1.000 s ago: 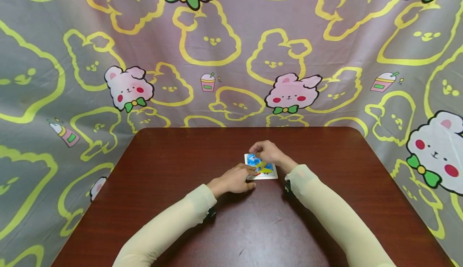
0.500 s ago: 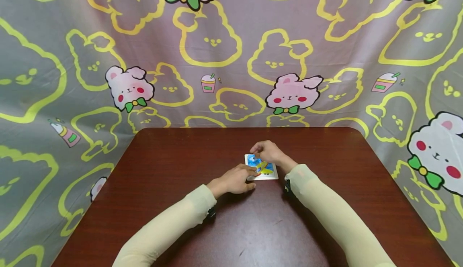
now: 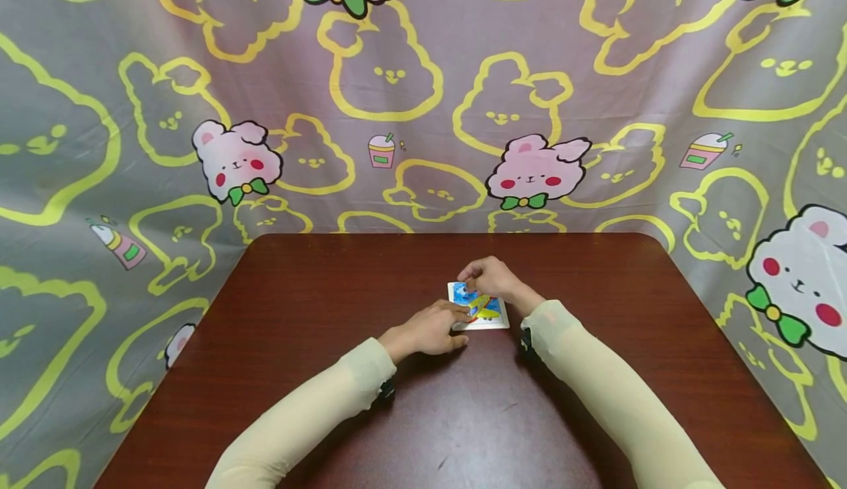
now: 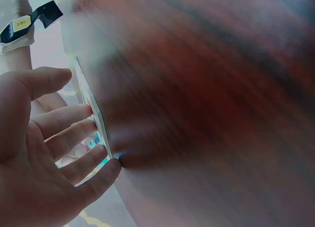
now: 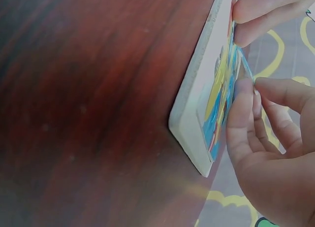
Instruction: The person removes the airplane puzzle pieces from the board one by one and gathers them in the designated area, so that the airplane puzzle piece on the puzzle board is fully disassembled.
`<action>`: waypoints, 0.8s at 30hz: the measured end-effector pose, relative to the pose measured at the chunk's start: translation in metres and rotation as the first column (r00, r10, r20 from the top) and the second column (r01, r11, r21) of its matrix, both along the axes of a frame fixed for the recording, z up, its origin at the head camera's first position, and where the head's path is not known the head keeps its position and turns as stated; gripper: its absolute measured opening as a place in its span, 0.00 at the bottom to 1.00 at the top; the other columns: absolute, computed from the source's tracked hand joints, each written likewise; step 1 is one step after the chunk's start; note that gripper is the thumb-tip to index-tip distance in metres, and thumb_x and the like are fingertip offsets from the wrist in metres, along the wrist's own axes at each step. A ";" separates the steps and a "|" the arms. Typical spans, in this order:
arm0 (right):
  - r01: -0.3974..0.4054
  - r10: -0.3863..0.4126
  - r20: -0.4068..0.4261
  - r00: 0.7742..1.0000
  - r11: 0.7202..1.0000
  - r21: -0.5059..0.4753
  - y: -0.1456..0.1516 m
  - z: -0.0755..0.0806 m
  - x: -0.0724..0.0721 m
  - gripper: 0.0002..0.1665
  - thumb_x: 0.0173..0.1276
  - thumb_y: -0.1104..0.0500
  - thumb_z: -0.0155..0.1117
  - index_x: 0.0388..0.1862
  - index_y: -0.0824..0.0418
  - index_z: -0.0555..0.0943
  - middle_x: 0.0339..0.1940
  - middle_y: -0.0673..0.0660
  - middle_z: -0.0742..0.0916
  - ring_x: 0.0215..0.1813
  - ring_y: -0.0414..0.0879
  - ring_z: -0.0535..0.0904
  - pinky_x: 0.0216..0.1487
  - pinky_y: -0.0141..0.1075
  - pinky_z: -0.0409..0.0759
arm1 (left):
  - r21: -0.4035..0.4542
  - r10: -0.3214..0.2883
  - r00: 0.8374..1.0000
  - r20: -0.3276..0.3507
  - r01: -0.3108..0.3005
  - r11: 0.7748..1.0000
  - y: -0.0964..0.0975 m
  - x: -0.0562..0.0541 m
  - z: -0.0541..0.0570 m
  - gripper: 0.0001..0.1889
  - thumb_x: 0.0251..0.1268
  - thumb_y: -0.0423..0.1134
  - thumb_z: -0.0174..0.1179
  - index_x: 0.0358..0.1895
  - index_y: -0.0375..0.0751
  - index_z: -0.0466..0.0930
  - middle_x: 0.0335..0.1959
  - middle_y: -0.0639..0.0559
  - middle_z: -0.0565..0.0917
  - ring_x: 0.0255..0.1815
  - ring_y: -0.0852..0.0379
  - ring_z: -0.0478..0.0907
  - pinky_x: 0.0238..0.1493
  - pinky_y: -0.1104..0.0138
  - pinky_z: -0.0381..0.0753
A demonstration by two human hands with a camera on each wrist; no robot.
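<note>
A small white-bordered picture puzzle board (image 3: pixel 499 323) lies flat on the table, showing a yellow plane on blue. My left hand (image 3: pixel 431 327) rests on its left side with fairly straight fingers; in the left wrist view the fingertips (image 4: pixel 100 150) reach over the board's edge. Above the far part of the board is my right hand (image 3: pixel 492 280). In the right wrist view, the thumb and a finger of that hand (image 5: pixel 268 133) pinch the edge of a thin blue puzzle piece (image 5: pixel 246 64), which tilts up from the board. Much of the picture is hidden beneath both hands.
The dark red-brown table (image 3: pixel 317 290) extends around the board on every side. A grey curtain (image 3: pixel 423 136) with yellow outlines and cartoon rabbits hangs behind and beside it. Each sleeve carries a dark wrist device (image 3: pixel 387 388) at its cuff.
Both hands and the board stay in nearly the same place. Only the blue-and-white patch beneath the right fingers looks slightly different.
</note>
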State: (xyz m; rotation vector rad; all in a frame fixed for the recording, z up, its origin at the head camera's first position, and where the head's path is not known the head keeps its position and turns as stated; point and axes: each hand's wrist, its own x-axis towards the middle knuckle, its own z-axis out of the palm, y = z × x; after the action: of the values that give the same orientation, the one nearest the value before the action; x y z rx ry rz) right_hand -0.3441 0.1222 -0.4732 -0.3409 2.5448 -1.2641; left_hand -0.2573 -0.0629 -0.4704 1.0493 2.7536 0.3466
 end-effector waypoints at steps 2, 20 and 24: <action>0.007 -0.007 0.010 1.000 1.000 -0.003 0.000 0.001 0.000 0.11 0.66 0.67 0.63 0.44 0.63 0.88 0.35 0.59 0.90 0.33 0.45 0.85 0.32 0.35 0.84 | -0.001 -0.001 1.000 0.001 0.001 1.000 0.000 0.000 0.000 0.25 0.69 0.48 0.60 0.67 0.47 0.77 0.72 0.50 0.74 0.74 0.48 0.68 0.75 0.59 0.67; 0.027 -0.027 0.039 0.999 1.000 0.005 0.002 -0.002 0.000 0.10 0.62 0.65 0.68 0.42 0.60 0.89 0.35 0.58 0.90 0.32 0.44 0.87 0.31 0.36 0.84 | -0.001 -0.004 1.000 0.007 0.004 1.000 0.001 0.000 0.000 0.25 0.70 0.48 0.60 0.67 0.46 0.77 0.72 0.50 0.74 0.74 0.48 0.68 0.75 0.58 0.66; 0.031 -0.031 0.034 0.999 1.000 0.004 0.002 -0.003 -0.001 0.10 0.62 0.66 0.68 0.42 0.60 0.89 0.35 0.57 0.90 0.32 0.43 0.87 0.32 0.35 0.85 | -0.003 -0.005 1.000 0.004 0.005 1.000 0.000 -0.002 0.000 0.25 0.70 0.48 0.60 0.67 0.47 0.77 0.72 0.50 0.74 0.74 0.48 0.68 0.75 0.59 0.67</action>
State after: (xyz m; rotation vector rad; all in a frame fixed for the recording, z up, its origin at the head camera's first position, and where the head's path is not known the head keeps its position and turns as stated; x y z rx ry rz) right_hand -0.3456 0.1239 -0.4763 -0.2777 2.5327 -1.2652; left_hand -0.2588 -0.0624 -0.4709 1.0532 2.7464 0.3438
